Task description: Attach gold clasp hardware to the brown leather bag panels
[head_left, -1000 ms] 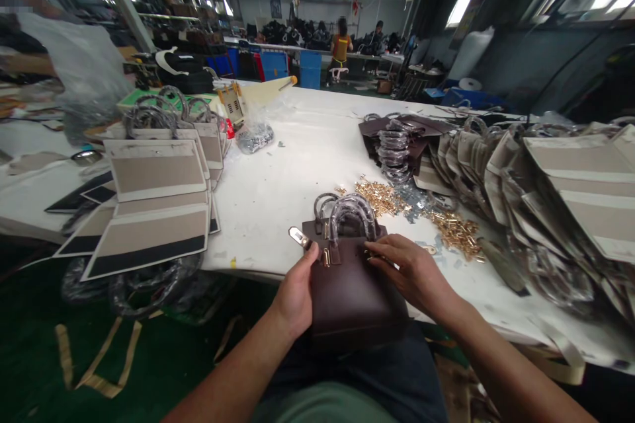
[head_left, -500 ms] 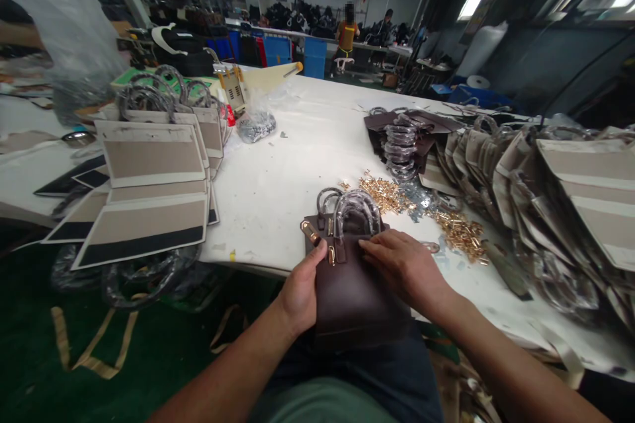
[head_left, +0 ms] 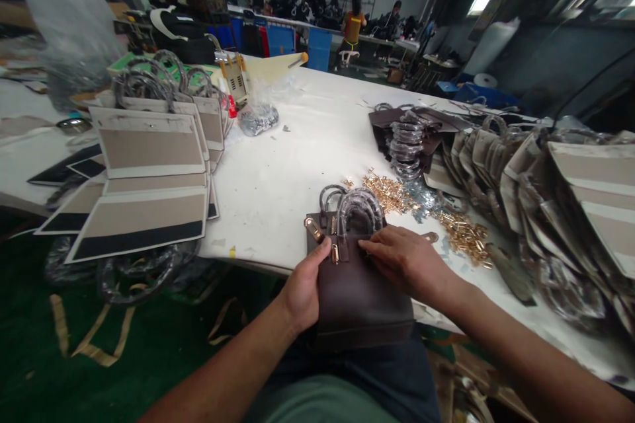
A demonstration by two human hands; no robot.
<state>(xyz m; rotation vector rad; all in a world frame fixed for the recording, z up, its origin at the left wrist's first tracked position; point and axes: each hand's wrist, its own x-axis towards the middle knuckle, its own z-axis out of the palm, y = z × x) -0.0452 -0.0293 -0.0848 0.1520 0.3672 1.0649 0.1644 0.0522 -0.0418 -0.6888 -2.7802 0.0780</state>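
A dark brown handbag point(head_left: 364, 307) rests against my lap at the table's front edge. Its twin handles point(head_left: 364, 201) are wrapped in clear plastic and point away from me. My left hand point(head_left: 301, 294) grips the bag's left side, thumb close to a gold metal clasp point(head_left: 314, 229) on a strap end. Another gold fitting point(head_left: 336, 253) sits on the front beside the handle base. My right hand point(head_left: 409, 258) is closed over the bag's upper right, fingertips pressed together on the front panel. Past that hand, a second strap end point(head_left: 430, 238) with metal sticks out. My right thumb is hidden.
Loose gold hardware point(head_left: 464, 238) lies in heaps on the white table point(head_left: 297, 172). Bag panels with wrapped handles are stacked on the right point(head_left: 590, 192) and left point(head_left: 149, 145). A dark knife-shaped tool point(head_left: 510, 274) lies at right. A person point(head_left: 353, 30) stands far back.
The camera view has shifted slightly. Both hands keep nearly the same places on the handbag; the right fingers have moved only slightly.
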